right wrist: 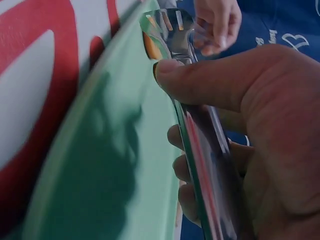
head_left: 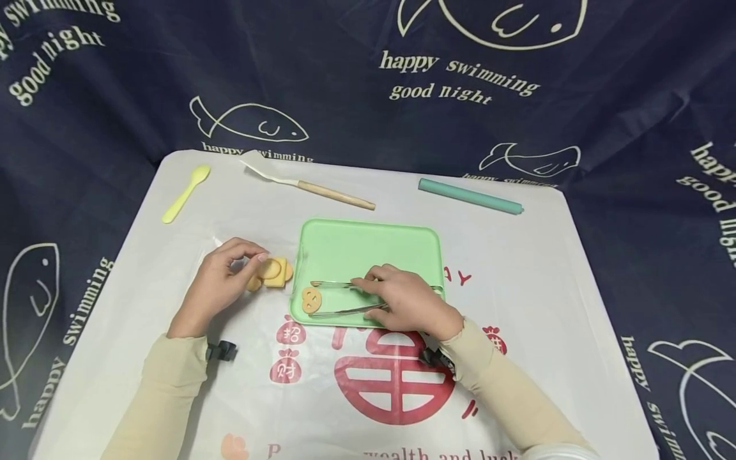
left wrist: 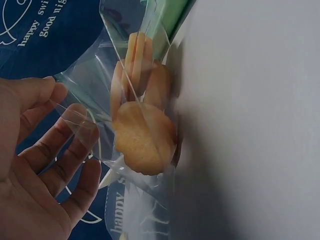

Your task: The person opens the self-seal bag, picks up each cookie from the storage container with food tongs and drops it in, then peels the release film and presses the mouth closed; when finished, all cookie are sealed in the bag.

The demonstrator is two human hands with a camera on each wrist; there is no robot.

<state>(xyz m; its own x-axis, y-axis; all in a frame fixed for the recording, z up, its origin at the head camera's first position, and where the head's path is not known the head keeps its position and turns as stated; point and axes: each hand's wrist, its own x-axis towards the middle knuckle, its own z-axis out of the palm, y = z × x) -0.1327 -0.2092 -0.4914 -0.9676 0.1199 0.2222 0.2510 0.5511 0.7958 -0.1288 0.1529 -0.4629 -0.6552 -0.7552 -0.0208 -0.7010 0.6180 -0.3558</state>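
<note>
My left hand (head_left: 218,278) pinches the edge of a clear plastic bag (left wrist: 92,65) between thumb and fingertip, its other fingers spread along the film. Inside the bag lie several biscuits: a scalloped round one (left wrist: 145,137) and a stack of flat ones (left wrist: 132,67). Over the light green tray (head_left: 374,246), my right hand (head_left: 408,299) grips metal tongs (head_left: 345,312) with thumb and fingers around their arms. Spread tong tips lie on either side of a round biscuit with a face pattern (head_left: 311,299) at the tray's left end.
Behind the tray lie a wooden-handled spatula (head_left: 336,195) and a teal rod (head_left: 468,195). A yellow spoon (head_left: 185,194) is at the back left. Red prints mark the white table cover (head_left: 535,306), and dark blue fish-patterned cloth (head_left: 356,76) surrounds the table.
</note>
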